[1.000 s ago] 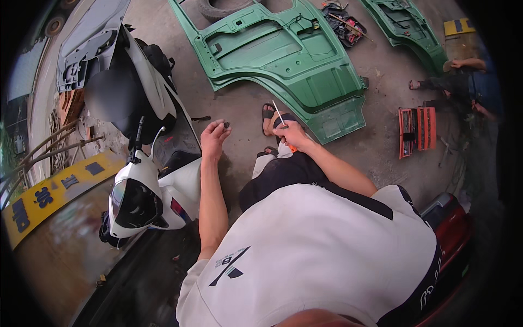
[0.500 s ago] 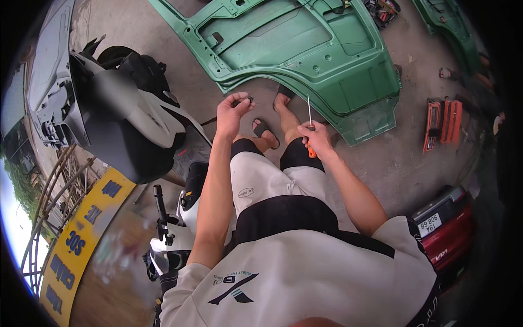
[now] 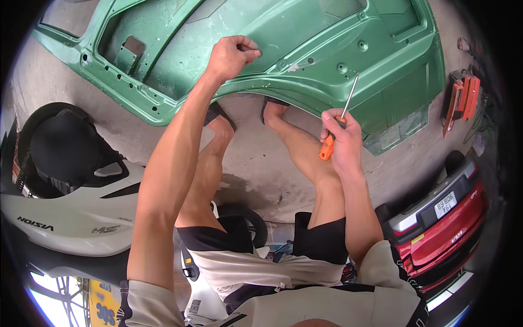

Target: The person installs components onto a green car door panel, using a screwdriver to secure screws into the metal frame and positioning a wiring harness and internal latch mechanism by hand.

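Observation:
A green metal vehicle body panel [image 3: 261, 60], with a curved wheel-arch cutout and several holes, lies across the top of the view. My left hand [image 3: 230, 59] is over the panel, thumb and fingers pinched together. A dark bit shows at the fingertips, too small to name. Lower and to the right, my right hand [image 3: 347, 143] is closed around a screwdriver [image 3: 328, 147] with an orange and black handle. Its bare metal shaft points up and away, its tip over the right part of the panel.
A white scooter [image 3: 71, 218] stands at left. An orange-red toolbox [image 3: 463, 101] sits open on the floor at far right. Behind it, nearer me, is a red car [image 3: 447, 229]. My legs stand beside the wheel arch.
I have come closer to the green panel, which fills more of the view. Both hands are now farther forward; the left is over the panel. The screwdriver stays in my right hand, now tilted rightward.

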`<state>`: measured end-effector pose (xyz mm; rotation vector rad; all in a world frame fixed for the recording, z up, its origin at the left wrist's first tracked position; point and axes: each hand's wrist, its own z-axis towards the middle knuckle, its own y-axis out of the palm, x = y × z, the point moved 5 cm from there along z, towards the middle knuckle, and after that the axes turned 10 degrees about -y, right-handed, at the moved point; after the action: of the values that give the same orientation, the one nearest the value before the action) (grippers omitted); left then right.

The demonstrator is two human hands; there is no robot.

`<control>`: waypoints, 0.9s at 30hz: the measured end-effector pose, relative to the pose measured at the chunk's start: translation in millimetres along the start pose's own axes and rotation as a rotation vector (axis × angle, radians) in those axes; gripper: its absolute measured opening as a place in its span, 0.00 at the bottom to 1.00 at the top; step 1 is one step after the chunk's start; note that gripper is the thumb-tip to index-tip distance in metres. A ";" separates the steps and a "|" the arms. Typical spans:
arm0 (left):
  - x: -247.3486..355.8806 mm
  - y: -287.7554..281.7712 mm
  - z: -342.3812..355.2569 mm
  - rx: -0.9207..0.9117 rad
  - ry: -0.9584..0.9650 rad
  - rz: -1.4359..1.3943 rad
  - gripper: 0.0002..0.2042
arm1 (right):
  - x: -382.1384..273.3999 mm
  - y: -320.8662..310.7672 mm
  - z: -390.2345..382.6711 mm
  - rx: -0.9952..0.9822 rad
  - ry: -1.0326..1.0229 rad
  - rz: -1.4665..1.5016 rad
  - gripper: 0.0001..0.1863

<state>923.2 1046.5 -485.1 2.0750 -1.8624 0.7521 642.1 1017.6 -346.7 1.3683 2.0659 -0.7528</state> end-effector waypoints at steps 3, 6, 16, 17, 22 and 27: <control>0.6 23.8 61.6 -0.082 0.175 0.112 0.11 | -17.5 -14.8 27.5 0.069 -0.179 0.226 0.07; 15.1 56.3 91.8 -0.180 0.315 0.274 0.08 | -29.1 -28.9 43.8 0.088 -0.254 0.211 0.07; 50.8 106.9 96.3 -0.461 0.836 0.579 0.10 | -63.6 -65.9 31.0 -0.086 -0.662 0.526 0.09; 50.2 106.6 94.7 -0.539 0.812 0.530 0.10 | -62.3 -66.4 29.3 -0.089 -0.704 0.536 0.08; 57.2 112.6 100.6 -0.514 1.075 0.641 0.10 | -65.3 -74.4 -4.9 -0.052 -0.941 0.566 0.07; 60.1 134.0 92.3 -0.434 1.209 0.638 0.14 | -72.8 -79.8 -33.5 0.195 -1.075 0.430 0.07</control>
<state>814.2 928.4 -550.4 0.4370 -1.6137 1.1997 587.6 969.4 -260.1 1.0603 0.8528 -1.1607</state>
